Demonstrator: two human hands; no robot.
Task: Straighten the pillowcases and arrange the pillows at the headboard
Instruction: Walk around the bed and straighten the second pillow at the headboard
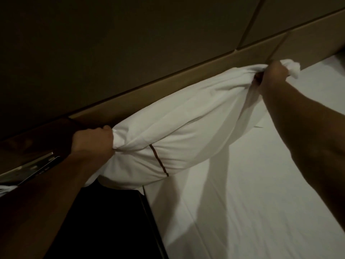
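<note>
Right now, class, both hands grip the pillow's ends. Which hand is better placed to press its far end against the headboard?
The right hand. It already bunches the far end of the pillow just beside the headboard, while the left hand grips the near end out past the edge of the bed.

Both fists, left hand (93, 140) and right hand (272, 75), clench the white pillow's (179, 116) ends (brown-striped case) against the headboard (168, 85).

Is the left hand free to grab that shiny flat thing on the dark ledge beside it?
Probably not yet: the left hand is clenched on the pillow end. The shiny thing itself lies uncovered nearby.
</note>
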